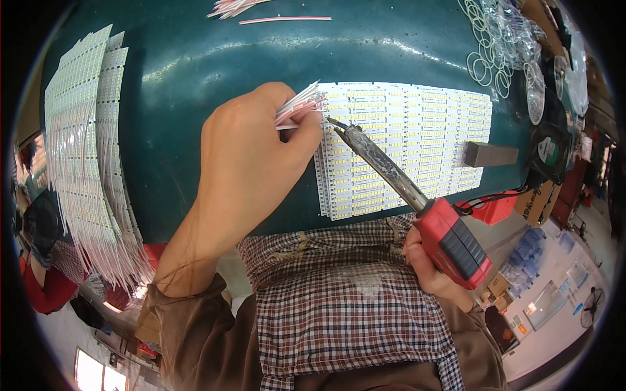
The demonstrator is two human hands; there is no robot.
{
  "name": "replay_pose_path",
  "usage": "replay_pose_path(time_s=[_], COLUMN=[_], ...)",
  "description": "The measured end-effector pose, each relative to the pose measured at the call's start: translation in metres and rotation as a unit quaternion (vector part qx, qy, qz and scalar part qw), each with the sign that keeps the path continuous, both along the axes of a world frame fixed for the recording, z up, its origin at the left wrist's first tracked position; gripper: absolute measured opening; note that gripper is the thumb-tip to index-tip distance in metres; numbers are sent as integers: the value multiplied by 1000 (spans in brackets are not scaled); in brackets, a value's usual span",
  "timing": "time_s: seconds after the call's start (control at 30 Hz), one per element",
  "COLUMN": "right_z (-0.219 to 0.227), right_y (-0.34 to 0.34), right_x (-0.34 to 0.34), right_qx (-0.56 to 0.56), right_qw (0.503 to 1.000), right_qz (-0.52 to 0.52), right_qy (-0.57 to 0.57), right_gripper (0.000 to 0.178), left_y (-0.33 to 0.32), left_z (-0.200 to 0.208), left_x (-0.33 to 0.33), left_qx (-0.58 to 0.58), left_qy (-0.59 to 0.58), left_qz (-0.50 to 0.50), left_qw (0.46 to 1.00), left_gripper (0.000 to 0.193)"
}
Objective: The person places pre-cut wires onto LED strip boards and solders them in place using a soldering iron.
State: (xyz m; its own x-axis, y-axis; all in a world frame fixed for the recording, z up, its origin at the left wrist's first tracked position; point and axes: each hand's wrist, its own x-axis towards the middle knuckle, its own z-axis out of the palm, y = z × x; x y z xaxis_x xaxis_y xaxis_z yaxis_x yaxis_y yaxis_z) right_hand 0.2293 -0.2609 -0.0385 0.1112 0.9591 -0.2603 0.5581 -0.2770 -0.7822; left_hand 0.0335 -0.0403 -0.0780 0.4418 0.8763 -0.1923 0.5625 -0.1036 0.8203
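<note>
My left hand [244,150] is closed round a bundle of thin red and white wires [297,109], their stripped-looking ends pointing right. The fingertips sit at the upper left edge of a stack of white LED circuit boards [411,153] with rows of yellow chips. Lower right, my right hand [427,266] grips the red and black handle of a soldering iron [450,238]. Its dark tip reaches up and left to the boards' edge, just beside the left fingertips. Whether the tip touches a wire or the board is too small to tell.
A grey metal block [492,154] lies on the boards' right part. At left, LED boards with wires attached [81,124] hang over the table edge. Loose wires [285,20] lie at the back. Pale rings [481,49], clear plastic [521,39] and a black fan [550,151] are at right.
</note>
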Motion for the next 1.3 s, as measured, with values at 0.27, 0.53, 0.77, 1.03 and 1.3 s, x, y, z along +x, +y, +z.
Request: replay_pose_path(time_s=[0.27, 0.53, 0.77, 1.03, 1.3], right_z=[0, 4, 10, 16, 17], right_y=[1, -10, -6, -6, -11], right_x=[-2, 4, 1, 1, 2], right_qx=[-3, -24, -69, -106, -103], right_qw=[1000, 999, 995, 986, 986], right_qz=[-3, -28, -53, -90, -102], right_qy=[-1, 23, 46, 93, 88], right_gripper=[21, 22, 18, 19, 23], left_y=[-2, -3, 2, 14, 8], left_z=[1, 3, 0, 15, 26], left_x=[1, 1, -8, -22, -18], left_qx=[2, 23, -10, 5, -35], left_qy=[3, 19, -9, -10, -56], left_qz=[0, -6, -46, 75, 32], left_qw=[1000, 1000, 999, 997, 997], left_gripper=[17, 18, 17, 30, 12])
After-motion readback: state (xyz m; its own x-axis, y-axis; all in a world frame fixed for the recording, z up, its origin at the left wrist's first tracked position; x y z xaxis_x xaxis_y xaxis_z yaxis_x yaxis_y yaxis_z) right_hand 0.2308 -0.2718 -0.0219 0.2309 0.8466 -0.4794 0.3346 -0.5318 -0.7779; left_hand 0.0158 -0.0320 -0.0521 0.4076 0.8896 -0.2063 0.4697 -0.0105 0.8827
